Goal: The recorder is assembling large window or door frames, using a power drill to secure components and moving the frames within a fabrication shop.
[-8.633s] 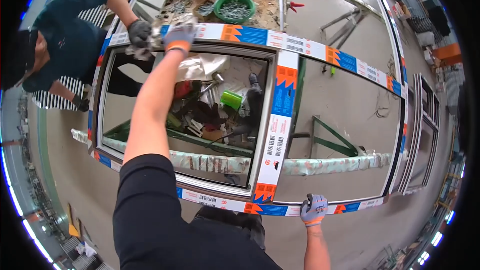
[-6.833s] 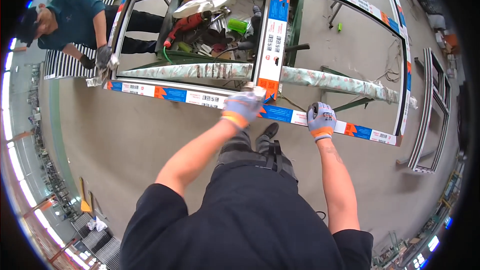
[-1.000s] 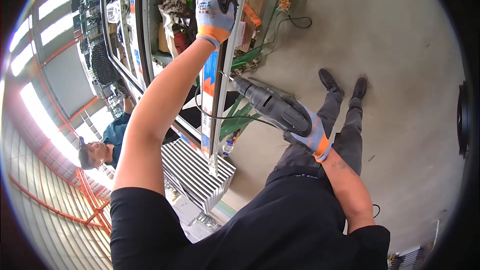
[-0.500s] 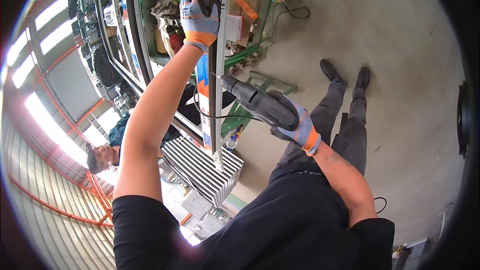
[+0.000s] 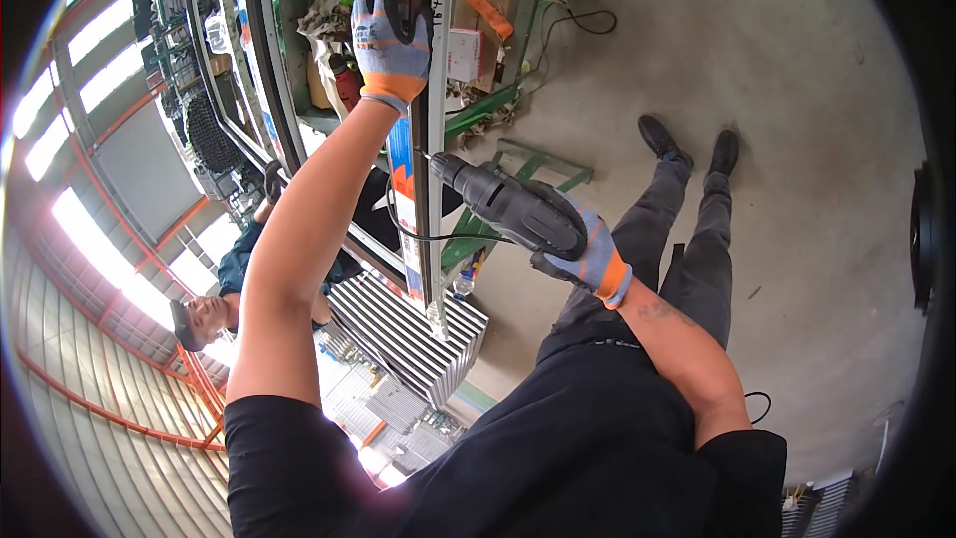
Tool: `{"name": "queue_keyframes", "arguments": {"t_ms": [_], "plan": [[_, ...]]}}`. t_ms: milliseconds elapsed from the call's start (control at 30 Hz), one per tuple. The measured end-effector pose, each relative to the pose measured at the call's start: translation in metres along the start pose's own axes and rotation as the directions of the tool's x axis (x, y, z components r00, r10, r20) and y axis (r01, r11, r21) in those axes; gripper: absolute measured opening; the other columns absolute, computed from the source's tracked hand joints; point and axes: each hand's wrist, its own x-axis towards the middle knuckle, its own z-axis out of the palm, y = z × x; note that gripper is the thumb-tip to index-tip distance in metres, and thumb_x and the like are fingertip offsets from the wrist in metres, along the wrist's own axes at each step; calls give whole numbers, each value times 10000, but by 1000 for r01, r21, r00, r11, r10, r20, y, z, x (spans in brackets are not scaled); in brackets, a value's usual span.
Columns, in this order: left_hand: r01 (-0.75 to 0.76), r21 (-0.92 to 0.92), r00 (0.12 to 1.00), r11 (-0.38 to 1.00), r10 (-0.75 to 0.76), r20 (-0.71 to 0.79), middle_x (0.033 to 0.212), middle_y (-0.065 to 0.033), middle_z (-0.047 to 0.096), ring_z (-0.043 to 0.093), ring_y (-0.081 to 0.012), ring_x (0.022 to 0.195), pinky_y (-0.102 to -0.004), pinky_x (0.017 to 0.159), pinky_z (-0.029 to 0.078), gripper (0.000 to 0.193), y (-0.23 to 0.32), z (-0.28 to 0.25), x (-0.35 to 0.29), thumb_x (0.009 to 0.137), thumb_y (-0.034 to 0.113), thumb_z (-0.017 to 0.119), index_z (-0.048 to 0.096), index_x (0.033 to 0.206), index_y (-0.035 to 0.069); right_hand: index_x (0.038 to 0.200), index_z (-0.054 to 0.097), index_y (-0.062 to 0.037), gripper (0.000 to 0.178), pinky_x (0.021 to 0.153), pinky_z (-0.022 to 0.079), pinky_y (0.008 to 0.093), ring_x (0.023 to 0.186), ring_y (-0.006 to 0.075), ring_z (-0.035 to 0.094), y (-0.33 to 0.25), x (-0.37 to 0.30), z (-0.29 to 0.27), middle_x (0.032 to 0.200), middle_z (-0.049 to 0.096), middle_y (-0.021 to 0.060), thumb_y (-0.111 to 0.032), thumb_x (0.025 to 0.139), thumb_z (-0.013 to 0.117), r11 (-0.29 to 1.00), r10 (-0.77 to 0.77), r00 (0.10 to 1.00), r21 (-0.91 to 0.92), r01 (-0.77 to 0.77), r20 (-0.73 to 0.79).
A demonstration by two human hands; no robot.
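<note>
My left hand [image 5: 391, 48], in a grey and orange work glove with dark fingertips, lies on a long metal frame profile [image 5: 434, 239] with its fingers stretched out. In my right hand [image 5: 590, 257], gloved alike, is a black corded power drill [image 5: 513, 207], gripped by its handle. The drill points left, and its thin bit [image 5: 422, 153] meets the side of the profile below my left hand. Whether the bit has entered the metal cannot be made out. A black cable [image 5: 453, 237] loops from the drill across the frame.
Behind the frame a co-worker [image 5: 214, 314] in a cap stands on the left. A stack of pale metal profiles [image 5: 448, 344] lies below the frame's near end. Beside the frame are a green stand [image 5: 543, 164], an orange object [image 5: 488, 12] and a cable [image 5: 593, 22] on the floor.
The drill has moved slightly left, bringing its chuck closer to the profile. My left hand has shifted a little toward me along it. A co-worker's dark-gloved hand now shows behind the frame.
</note>
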Motion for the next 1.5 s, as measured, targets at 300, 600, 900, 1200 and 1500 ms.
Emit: {"name": "queue_keyframes", "arguments": {"t_ms": [300,600,900,1200,1500], "plan": [[17,53,999,998,-18,27,1376,-205,478,480,-412,1240,-447,1062,410,697,-4,1,-4,707,7,647,473,1381,53,1420,444,-29,848,1014,433,298,1130,132,579,-6,1,-1,1272,616,83,-52,654,809,994,19,1000,-105,-18,7],[88,66,994,994,-92,53,1368,-229,477,473,-432,1239,-456,1061,405,674,2,1,-5,711,5,621,478,1369,30,1434,417,-50,850,1003,445,303,1131,165,610,-5,1,1,1271,625,98,-101,683,812,955,-9,1000,-298,6,-10],[15,33,996,999,-18,82,1390,-252,453,445,-449,1268,-459,1082,381,678,4,-6,4,735,14,583,440,1398,-2,1373,467,-46,744,937,484,305,1072,200,641,-25,7,3,1222,641,101,-99,694,768,914,96,995,-398,-79,23],[53,47,991,997,-58,122,1416,-256,417,401,-440,1312,-456,1095,365,680,1,-1,10,770,29,564,396,1428,-6,1339,502,-23,743,895,503,314,1029,255,643,-16,9,2,1190,637,102,-119,652,770,849,-7,999,-527,33,51],[73,-14,990,997,-71,124,1423,-264,403,379,-451,1321,-476,1112,332,701,-1,-2,7,743,-16,560,399,1425,-8,1339,507,-27,741,853,519,332,979,286,654,-26,13,1,1174,638,124,-142,659,775,784,-43,996,-616,81,76]]}}
